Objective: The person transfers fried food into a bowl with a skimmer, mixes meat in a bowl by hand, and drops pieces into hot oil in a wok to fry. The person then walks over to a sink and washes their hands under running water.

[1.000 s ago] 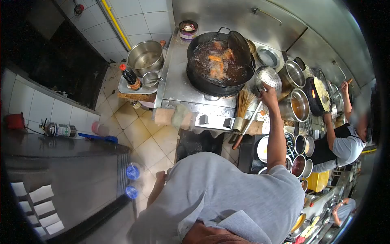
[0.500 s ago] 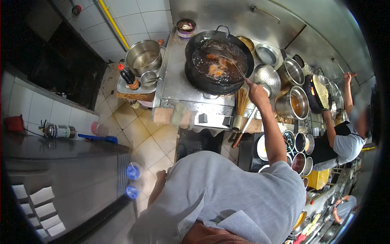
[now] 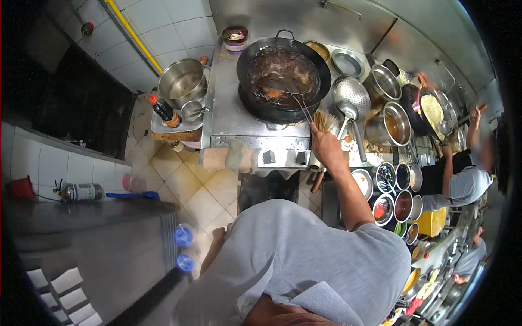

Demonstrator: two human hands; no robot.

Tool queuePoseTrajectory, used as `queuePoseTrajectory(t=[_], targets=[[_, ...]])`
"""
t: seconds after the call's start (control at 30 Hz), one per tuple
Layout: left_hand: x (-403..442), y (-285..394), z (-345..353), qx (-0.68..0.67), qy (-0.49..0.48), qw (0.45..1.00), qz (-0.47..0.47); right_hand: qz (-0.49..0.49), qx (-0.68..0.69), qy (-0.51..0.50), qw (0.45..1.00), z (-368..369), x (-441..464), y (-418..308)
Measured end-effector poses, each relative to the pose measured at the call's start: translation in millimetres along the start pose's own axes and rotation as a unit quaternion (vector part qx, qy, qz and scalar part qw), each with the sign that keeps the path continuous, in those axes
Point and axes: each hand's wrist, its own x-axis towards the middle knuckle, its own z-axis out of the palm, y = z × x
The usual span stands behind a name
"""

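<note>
Right grip (image 3: 328, 148): closed around the handle of a skimmer (image 3: 305, 110), whose head sits in the oil (image 3: 285, 61) within the wok (image 3: 323, 68), on the stove (image 3: 222, 108). Browned food (image 3: 273, 94) shows at the skimmer's head. A brush (image 3: 324, 120) stands just beside this grip; a colander (image 3: 351, 91) lies right of the wok. Left grip (image 3: 218, 234): low beside the torso (image 3: 304, 244), well apart from the wok; whether spread or pressed together cannot be determined.

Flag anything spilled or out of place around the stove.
A small orange scrap lies loose on the counter beside the strainer, outside any bowl: likely dropped food. Cloths hang over the front edge of the stove, oddly close to the knobs.
</note>
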Motion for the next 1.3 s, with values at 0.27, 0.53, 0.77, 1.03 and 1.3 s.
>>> queuePoseTrajectory(t=[0.27,0.53,0.77,1.03,1.3], targets=[[20.9,3.0,-19.8,0.094,-0.088,0.991,-0.045,0.033,0.028,-0.043,0.998,-4.1,-21.1,-26.7],[30.1,-0.2,-29.0,-0.054,-0.125,0.986,-0.096,-0.002,0.047,-0.056,0.997,10.6,-26.5,-43.0],[29.6,-27.4,-19.7,0.095,-0.131,0.987,0.018,0.013,0.04,-0.069,0.997,22.7,-23.7,-57.4],[30.2,-28.8,-58.6,-0.035,-0.193,0.98,-0.045,0.084,0.053,-0.094,0.991,8.6,-23.1,-67.3],[30.5,-36.5,-87.9,-0.102,-0.187,0.976,-0.04,0.097,0.039,-0.068,0.992,35.2,-25.6,-70.2]])
